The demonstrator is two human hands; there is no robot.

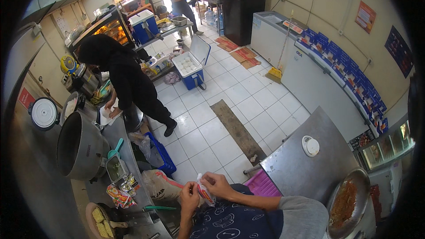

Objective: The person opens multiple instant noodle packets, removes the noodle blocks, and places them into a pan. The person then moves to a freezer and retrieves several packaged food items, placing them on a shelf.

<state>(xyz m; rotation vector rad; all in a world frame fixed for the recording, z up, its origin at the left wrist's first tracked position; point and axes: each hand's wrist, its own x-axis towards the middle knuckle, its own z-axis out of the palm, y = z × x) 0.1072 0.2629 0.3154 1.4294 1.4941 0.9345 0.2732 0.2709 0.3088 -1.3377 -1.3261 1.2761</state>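
In front of my apron, my right hand (pixel 216 184) pinches the top of a small white packet (pixel 206 194) with red and yellow print. The fingers of my left hand (pixel 190 196) grip the packet's left edge. On the steel counter to the left lie a colourful crumpled wrapper (pixel 119 196) and several silver sachets (pixel 130 184). Below these, blocks of yellow dried noodles (pixel 102 223) rest in a round pot (pixel 90 215), with a wooden-looking handle across its side.
A large metal pot (pixel 78 146) and a steel container (pixel 117 169) stand on the left counter. A co-worker in black (pixel 129 69) leans over it. Rightward are a steel table (pixel 298 172) with a white scale (pixel 310 146) and a pan of reddish food (pixel 347 202). A sack (pixel 162 186) stands near my hands.
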